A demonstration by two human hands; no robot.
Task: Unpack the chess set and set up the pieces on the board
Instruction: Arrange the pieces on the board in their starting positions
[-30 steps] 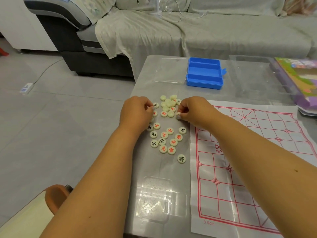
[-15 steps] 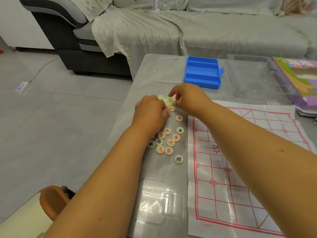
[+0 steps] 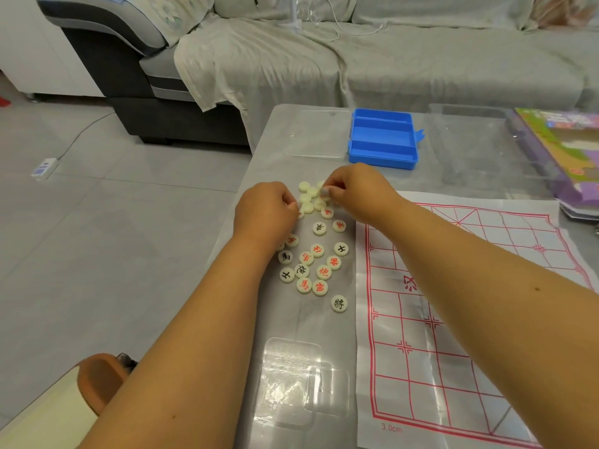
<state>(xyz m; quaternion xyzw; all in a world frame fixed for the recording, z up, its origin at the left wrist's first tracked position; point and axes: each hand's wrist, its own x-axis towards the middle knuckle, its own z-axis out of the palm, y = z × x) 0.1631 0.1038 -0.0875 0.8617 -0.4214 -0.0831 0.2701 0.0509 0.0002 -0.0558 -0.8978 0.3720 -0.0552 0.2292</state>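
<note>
A person is leaning over a grey desk [image 3: 259, 176] whose left edge is running close beside the left forearm, with tiled floor [image 3: 97, 222] dropping away past it. To the right of both grips the paper board [image 3: 453, 319], printed with a red grid, is lying flat and carrying no pieces, its left border sitting just beside the scattered discs. Beyond the grips a blue box [image 3: 382, 139] is sitting open next to a clear lid [image 3: 319, 134], and farther right a clear tray [image 3: 479, 147] and a colourful game box [image 3: 564, 150] are crowding the far corner. Nearer the person than the grips, a clear plastic insert [image 3: 301, 380] is lying on the desk.

The chess pieces [image 3: 311, 264], cream discs marked in red or black, are spreading in a loose cluster below the grips, with a blank-faced heap [image 3: 308, 197] lying directly between the two hands. The left hand [image 3: 265, 212] is curling its fingers at the heap's left side, touching a disc there; whether it is actually pinching one cannot be told. The right hand [image 3: 359, 189] is pinching a single piece [image 3: 324, 192] between thumb and fingertips at the top of the heap.
</note>
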